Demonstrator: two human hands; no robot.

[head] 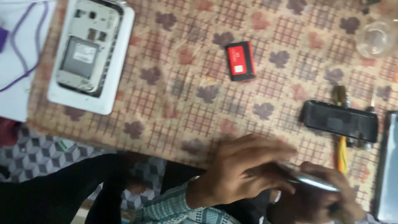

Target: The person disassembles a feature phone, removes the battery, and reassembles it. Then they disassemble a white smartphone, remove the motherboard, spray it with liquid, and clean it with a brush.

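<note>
Silver and thin, a flat metallic phone-like slab (309,179) sits between the two hands at the near edge of the counter (199,124), which is covered with a beige checked cloth printed with leaves. The left hand (240,172) curls over one end of it, fingers bent and partly closed along its edge. The right hand (323,199) closes underneath the other end; motion blur hides exactly how tightly. Judging by its look, the slab is light, stiff and smooth, so it could slip; any glass face would be fragile, and the long side edges seem the safest place to grip.

Just beyond the right hand lies one black rectangular phone body (340,121), resting across one yellow-handled tool (341,145). At the far right edge lies one dark, grey-faced flat panel (387,166), only partly in view. Farther out from the left hand is one small red and black battery (240,60). Well away to the left sits one white phone with its back cover off (89,52), its inner frame exposed. Beyond the right hand, in the far corner, stands one clear glass dish (375,39). One purple cable (20,54) loops past the counter's left edge.
</note>
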